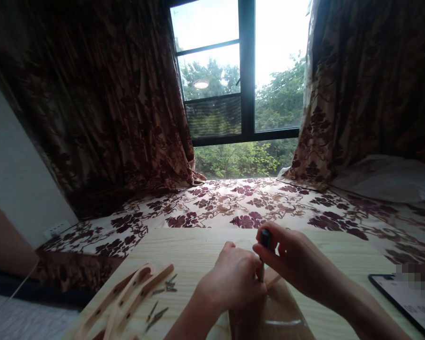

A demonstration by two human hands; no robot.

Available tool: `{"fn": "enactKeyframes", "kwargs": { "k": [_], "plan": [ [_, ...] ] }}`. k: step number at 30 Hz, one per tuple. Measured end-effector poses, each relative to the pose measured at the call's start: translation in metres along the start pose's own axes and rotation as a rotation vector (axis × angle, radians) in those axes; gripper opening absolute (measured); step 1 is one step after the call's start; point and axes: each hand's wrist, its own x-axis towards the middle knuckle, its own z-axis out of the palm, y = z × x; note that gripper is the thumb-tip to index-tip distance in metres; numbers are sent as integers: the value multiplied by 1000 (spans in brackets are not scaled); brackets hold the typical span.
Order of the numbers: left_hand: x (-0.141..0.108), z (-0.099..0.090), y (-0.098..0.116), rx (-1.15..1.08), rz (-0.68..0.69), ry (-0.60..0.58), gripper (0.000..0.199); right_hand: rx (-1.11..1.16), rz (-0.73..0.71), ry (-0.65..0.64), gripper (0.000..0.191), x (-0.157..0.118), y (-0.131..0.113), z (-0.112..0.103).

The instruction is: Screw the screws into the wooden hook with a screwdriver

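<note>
My right hand [286, 255] is closed around the black handle of a screwdriver [265, 238], which stands nearly upright with its shaft pointing down. My left hand [230, 278] is curled close beside the shaft, and what its fingers grip is hidden. A pale wooden piece [272, 277] shows partly between the hands. Beneath them lies a brown, shiny, flat-looking thing [279, 316]. Left of my left hand are several curved wooden pieces with dark holes [127, 297] and several loose screws [157, 317]. The screwdriver's tip is out of sight.
All this lies on a light wooden board [184, 241]. A dark-edged device [403, 302] with a lit screen is at the right edge. Behind the board is a ledge with flowered cloth [248, 203], under a window between patterned curtains [156, 118]. A whitish bag [389, 179] rests at right.
</note>
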Motion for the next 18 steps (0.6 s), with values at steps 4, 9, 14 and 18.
{"fn": "enactKeyframes", "kwargs": {
  "k": [4, 9, 14, 18],
  "plan": [
    [1, 0, -2, 10, -1, -7, 4, -63, 39, 33, 16, 1, 5, 3],
    [1, 0, -2, 14, -6, -11, 4, 63, 21, -38, 5, -2, 2, -2],
    [0, -1, 0, 23, -10, -19, 6, 106, 5, -44, 4, -2, 0, -3],
    [0, -4, 1, 25, -8, -18, 6, 60, 23, 23, 9, 2, 3, 1]
  ]
}}
